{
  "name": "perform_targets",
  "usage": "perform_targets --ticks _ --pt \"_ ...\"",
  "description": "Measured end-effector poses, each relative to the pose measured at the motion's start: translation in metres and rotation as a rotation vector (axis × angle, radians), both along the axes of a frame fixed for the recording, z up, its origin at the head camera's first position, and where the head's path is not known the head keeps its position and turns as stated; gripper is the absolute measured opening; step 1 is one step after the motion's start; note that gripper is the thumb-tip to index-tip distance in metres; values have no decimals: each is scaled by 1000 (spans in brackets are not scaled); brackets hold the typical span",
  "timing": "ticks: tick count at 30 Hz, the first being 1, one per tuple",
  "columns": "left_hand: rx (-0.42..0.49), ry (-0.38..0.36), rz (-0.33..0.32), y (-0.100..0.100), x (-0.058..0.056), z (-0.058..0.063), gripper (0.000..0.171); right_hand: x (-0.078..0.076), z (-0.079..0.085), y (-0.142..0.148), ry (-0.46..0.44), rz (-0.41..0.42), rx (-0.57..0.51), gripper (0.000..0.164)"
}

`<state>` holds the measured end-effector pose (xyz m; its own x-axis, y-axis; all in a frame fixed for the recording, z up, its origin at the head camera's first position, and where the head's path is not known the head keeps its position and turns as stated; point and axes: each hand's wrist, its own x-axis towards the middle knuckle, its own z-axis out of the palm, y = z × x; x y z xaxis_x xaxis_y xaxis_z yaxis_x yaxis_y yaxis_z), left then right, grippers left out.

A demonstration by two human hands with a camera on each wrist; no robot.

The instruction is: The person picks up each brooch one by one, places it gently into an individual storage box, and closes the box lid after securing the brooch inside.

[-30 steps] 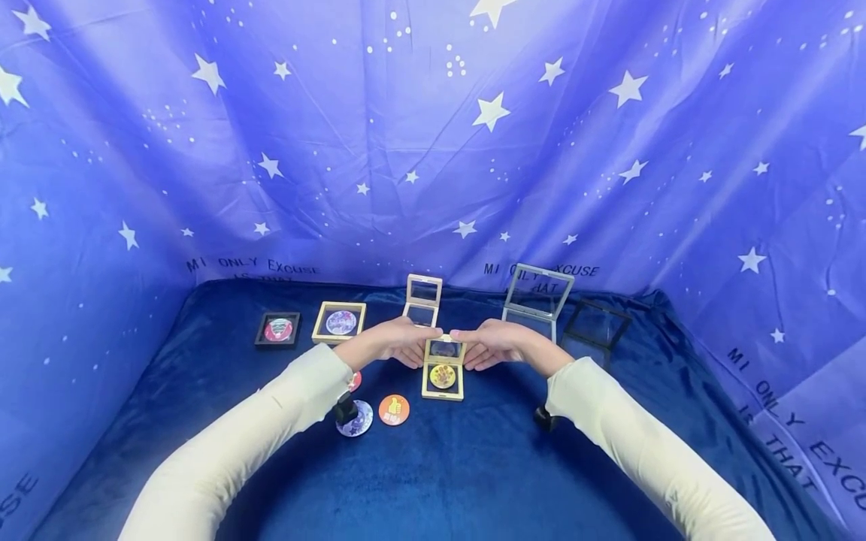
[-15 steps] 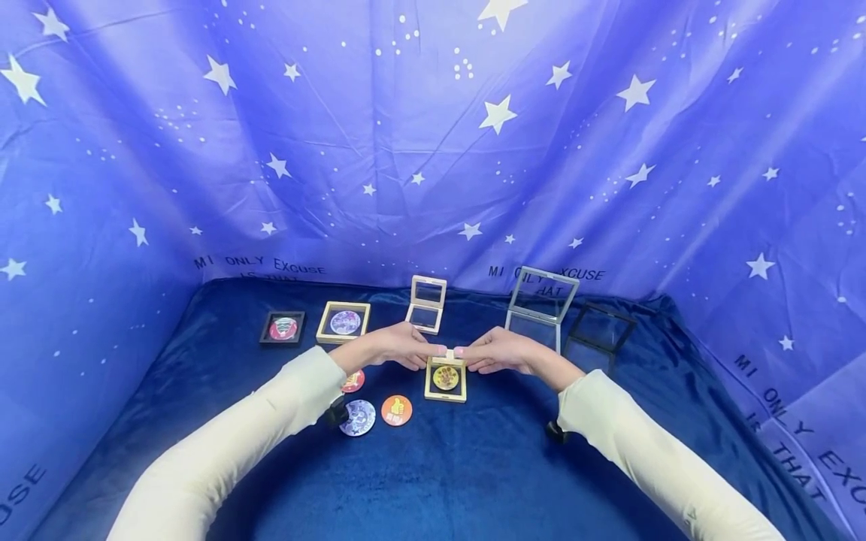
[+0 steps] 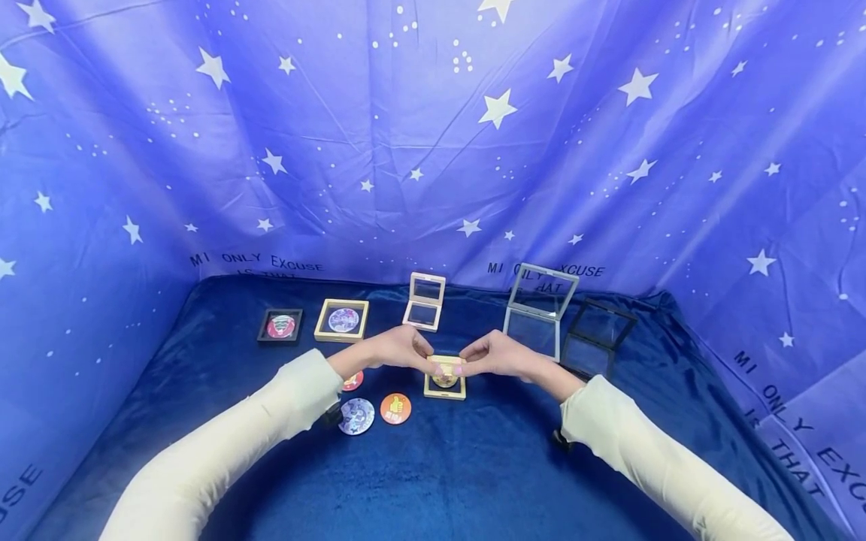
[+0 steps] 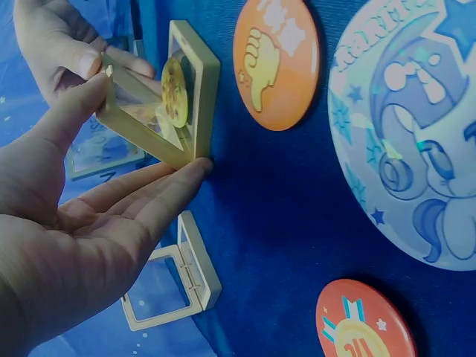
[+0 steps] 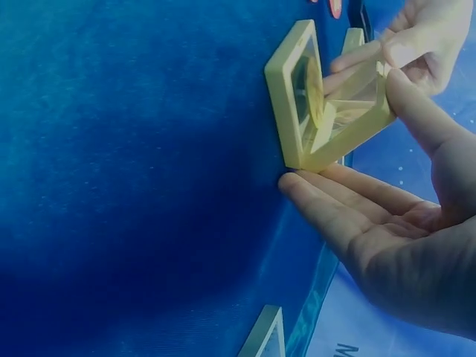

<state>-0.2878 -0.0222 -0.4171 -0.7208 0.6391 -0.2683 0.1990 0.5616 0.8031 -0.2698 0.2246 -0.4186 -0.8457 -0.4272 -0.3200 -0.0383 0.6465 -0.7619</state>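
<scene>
In the middle of the head view, the left hand [image 3: 401, 349] and right hand [image 3: 499, 353] both have hold of the case [image 3: 444, 395], their thumbs covering part of the yellow badge [image 4: 175, 93] inside. Only the wrist views reveal the lid [image 4: 141, 136] half raised, thumbs at its free edge, the other fingers fairly straight, spread from the thumbs, tips at the hinged end.

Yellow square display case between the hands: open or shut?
Partly open: both wrist views show its lid angled away from the base bearing the round yellow badge.
</scene>
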Motion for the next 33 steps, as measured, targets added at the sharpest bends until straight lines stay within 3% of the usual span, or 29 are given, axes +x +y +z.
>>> perform_targets --ticks 5,7,11,17,24,27,33 --pt "20 56 4 0 4 -4 35 4 -5 0 83 33 5 59" --pt "5 73 42 1 6 -5 54 6 -7 -1 118 46 12 58" --pt "-25 117 76 4 8 -10 59 9 -10 0 180 78 21 57" --pt "-44 202 52 8 11 -14 49 10 -17 1 249 103 37 63" --pt "-55 285 49 9 16 -17 60 15 -20 0 314 117 44 67" --pt "-60 327 39 10 17 -18 56 16 -21 -1 349 122 53 67" --pt "-78 379 20 12 19 -19 51 19 -22 -3 337 74 71 73"
